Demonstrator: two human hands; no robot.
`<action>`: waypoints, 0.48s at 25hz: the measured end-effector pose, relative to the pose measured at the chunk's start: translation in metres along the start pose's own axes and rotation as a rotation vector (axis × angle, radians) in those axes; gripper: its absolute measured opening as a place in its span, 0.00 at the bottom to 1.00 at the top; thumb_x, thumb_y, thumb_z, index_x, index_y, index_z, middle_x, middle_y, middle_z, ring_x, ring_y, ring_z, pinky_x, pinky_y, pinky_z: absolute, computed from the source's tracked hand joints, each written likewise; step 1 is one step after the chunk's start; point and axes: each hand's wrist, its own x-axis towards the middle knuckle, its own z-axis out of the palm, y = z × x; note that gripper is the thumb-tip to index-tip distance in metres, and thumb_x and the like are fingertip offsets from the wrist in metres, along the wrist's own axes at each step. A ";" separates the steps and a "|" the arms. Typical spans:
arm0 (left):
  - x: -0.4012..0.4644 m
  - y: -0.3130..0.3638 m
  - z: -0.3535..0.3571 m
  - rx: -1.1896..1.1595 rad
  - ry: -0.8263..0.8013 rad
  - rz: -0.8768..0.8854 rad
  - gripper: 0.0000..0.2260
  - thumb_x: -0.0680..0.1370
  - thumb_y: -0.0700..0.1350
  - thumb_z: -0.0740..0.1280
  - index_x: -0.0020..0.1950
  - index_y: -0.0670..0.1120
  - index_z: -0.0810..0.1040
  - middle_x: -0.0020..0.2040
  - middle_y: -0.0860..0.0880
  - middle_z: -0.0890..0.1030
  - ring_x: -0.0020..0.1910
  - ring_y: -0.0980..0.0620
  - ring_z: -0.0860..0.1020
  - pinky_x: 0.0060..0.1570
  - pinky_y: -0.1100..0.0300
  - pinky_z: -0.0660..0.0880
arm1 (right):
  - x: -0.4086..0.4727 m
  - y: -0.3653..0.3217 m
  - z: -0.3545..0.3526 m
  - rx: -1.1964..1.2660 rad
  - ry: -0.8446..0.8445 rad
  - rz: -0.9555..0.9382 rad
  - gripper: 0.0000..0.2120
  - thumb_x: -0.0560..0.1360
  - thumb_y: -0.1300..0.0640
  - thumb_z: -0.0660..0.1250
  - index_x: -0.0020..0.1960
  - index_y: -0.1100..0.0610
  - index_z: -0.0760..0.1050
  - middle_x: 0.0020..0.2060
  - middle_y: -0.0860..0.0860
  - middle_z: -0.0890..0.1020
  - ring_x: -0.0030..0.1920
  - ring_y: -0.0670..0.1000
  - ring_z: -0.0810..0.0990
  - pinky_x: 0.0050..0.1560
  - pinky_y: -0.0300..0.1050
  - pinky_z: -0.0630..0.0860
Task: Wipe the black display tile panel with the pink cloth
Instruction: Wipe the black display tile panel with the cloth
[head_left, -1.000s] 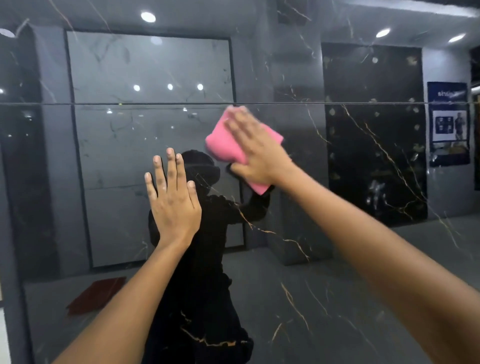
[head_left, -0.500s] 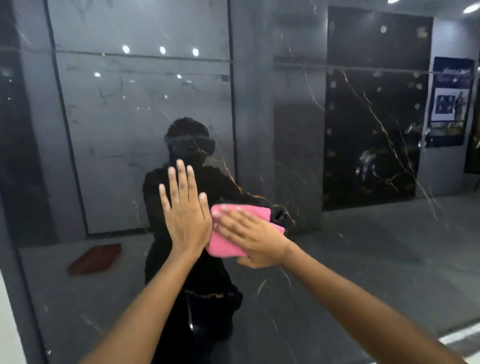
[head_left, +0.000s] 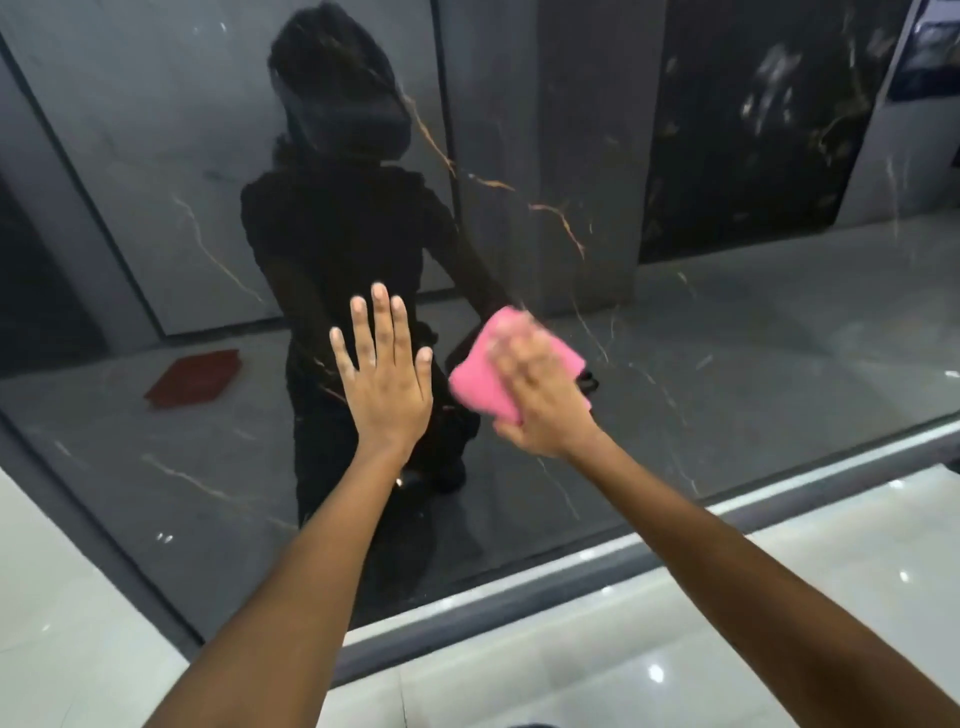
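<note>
Pink cloth (head_left: 483, 376) against black panel (head_left: 701, 395)

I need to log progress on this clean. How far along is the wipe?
Done: cannot tell; the panel shows no clear wiped area. In hand: the right hand presses the cloth to the panel's lower part, blurred mid-stroke; the left hand rests flat beside it. Left: the strip down to the bottom edge, probably.

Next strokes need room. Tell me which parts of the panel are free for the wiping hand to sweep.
Free: the black tile panel to the right of the pink cloth, down to its bottom edge, and the stretch left of the left hand. Crowded: the middle, where the left hand lies flat on the panel, close beside the right hand pressing the cloth.
</note>
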 end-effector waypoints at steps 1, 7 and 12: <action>-0.001 -0.002 0.001 -0.002 0.015 0.010 0.26 0.83 0.52 0.48 0.77 0.44 0.42 0.76 0.52 0.33 0.76 0.50 0.36 0.74 0.48 0.37 | -0.014 -0.002 0.007 -0.083 -0.123 -0.236 0.41 0.70 0.48 0.62 0.77 0.57 0.48 0.73 0.59 0.56 0.76 0.57 0.45 0.75 0.54 0.46; -0.002 -0.002 0.006 0.032 0.090 0.030 0.26 0.83 0.52 0.48 0.76 0.43 0.41 0.78 0.45 0.44 0.77 0.45 0.42 0.74 0.48 0.36 | -0.071 0.116 -0.026 0.263 0.378 0.919 0.43 0.66 0.50 0.61 0.76 0.61 0.50 0.75 0.58 0.54 0.75 0.53 0.51 0.76 0.50 0.49; -0.002 0.003 0.006 0.015 0.099 0.016 0.26 0.83 0.51 0.48 0.76 0.41 0.46 0.75 0.41 0.57 0.74 0.41 0.53 0.74 0.48 0.38 | -0.047 0.034 0.003 0.417 0.367 1.134 0.43 0.68 0.56 0.63 0.76 0.66 0.46 0.75 0.63 0.44 0.76 0.57 0.40 0.75 0.47 0.39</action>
